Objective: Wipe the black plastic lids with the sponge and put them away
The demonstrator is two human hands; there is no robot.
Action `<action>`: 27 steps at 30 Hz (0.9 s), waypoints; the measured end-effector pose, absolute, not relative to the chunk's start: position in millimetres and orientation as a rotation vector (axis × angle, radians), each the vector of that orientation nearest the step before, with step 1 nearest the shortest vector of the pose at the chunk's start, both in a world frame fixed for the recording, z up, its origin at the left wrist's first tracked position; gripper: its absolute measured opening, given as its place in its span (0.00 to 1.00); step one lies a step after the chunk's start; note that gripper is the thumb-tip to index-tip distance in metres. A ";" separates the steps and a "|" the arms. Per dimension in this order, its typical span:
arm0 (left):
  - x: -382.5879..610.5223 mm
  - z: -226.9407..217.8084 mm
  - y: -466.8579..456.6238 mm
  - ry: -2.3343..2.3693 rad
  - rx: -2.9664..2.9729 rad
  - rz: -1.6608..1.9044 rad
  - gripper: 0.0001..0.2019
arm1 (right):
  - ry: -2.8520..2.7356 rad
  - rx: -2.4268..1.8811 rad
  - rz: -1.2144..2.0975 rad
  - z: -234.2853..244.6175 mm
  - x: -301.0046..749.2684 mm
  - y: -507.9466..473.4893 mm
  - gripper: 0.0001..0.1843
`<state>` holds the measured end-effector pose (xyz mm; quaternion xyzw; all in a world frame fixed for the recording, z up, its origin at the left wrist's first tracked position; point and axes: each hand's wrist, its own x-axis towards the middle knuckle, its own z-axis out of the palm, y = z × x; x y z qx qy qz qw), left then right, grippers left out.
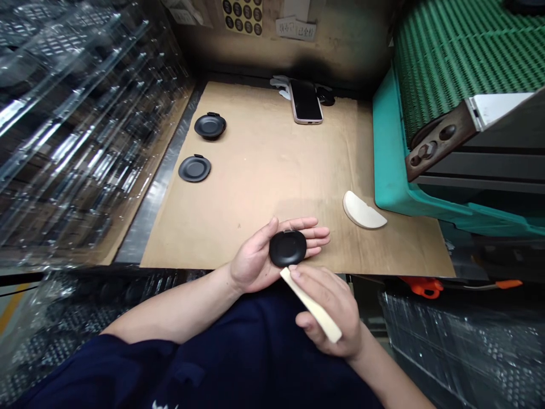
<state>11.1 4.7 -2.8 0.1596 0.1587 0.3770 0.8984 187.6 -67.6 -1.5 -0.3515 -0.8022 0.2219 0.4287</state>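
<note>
Round black disc is lying on the upturned palm of the left hand, whose fingers are stretching out flat beneath it while the thumb is rising just beside its rim. The right hand is pinching a long cream foam strip narrowly between thumb and fingers, and the strip's end is reaching the disc's lower edge, touching it or very nearly so. Nothing is gripping the disc from above, so a firm push from the strip could plausibly tip it off the palm and onto the worktop or down into the person's lap. Its smooth surface might also let it slide if the left hand tilts. Grit on the foam could scuff the dark finish. Farther up the brown cardboard sheet, two black round lids with small tabs are sitting apart, and a cream half-moon foam piece is lying near the teal plastic bin. A smartphone in a pale case is resting by the back wall, where a careless reach could knock it. Clear plastic trays are stacking up along the left.
</note>
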 end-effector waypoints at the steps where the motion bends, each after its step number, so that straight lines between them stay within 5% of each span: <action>1: 11.0 -2.6 4.6 0.320 0.335 0.781 0.32 | -1.957 -0.929 0.572 0.5 188.6 -67.7 0.25; 27: 9.2 -3.1 3.1 0.320 0.395 0.749 0.33 | -1.971 -0.972 0.596 15.2 172.2 -43.5 0.26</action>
